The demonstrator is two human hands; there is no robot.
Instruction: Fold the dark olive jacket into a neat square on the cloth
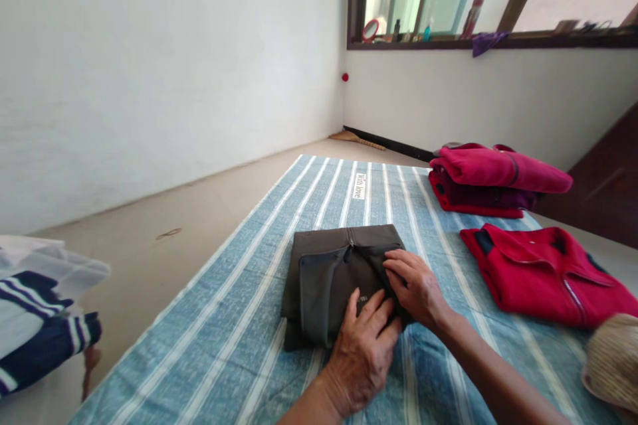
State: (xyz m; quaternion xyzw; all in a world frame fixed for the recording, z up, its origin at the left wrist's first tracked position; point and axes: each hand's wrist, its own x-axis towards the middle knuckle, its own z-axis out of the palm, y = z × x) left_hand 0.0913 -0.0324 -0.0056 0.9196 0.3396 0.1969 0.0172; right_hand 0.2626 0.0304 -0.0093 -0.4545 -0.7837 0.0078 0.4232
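Note:
A dark grey zip-up jacket (319, 292) lies folded into a neat rectangle on the striped blue cloth (239, 305). Its collar and a short length of zip show near the far edge. My left hand (366, 345) rests flat on the near part of the jacket, fingers spread over small pale lettering that it partly covers. On the jacket's right side, my right hand (416, 285) touches the collar flap with its fingers stretched out over the fabric. Neither hand lifts the jacket. The underside of the folds is hidden.
To the right lies a folded red jacket (548, 272), with a stack of folded pink and purple clothes (498, 179) behind it. A beige knitted item (613, 362) is at the right edge. Navy-and-white clothing (34, 325) sits at left. Small items line the windowsill (428, 43).

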